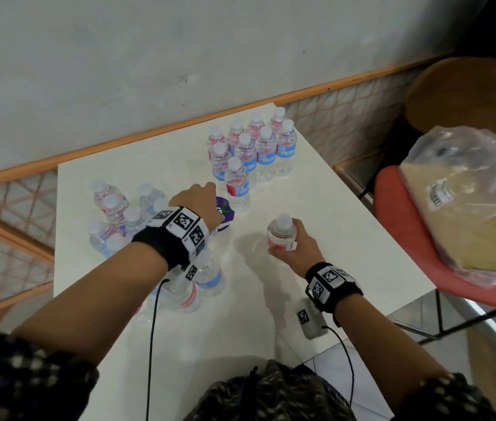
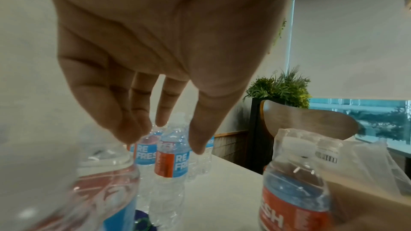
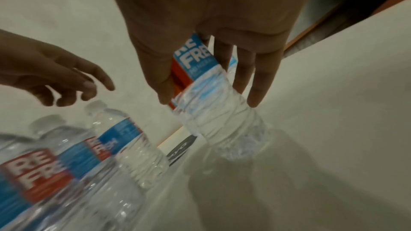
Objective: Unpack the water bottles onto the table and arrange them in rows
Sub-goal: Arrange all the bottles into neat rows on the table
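Several clear water bottles with blue and red labels stand in rows (image 1: 252, 147) at the far right of the white table (image 1: 347, 238). A looser cluster of bottles (image 1: 119, 214) stands at the left, some still in clear wrap (image 1: 198, 284). My right hand (image 1: 289, 247) grips one upright bottle (image 1: 281, 230) by its label, low over the middle of the table; the right wrist view shows fingers and thumb round the bottle (image 3: 220, 120). My left hand (image 1: 207, 189) reaches forward above the cluster, fingers loosely extended (image 2: 135, 126), holding nothing.
A purple round disc (image 1: 227, 212) lies on the table by my left hand. A red chair (image 1: 407, 253) at the right carries a plastic bag (image 1: 468, 202) with tan contents. A wooden chair back (image 1: 468, 92) stands behind it. A wall runs along the table's far side.
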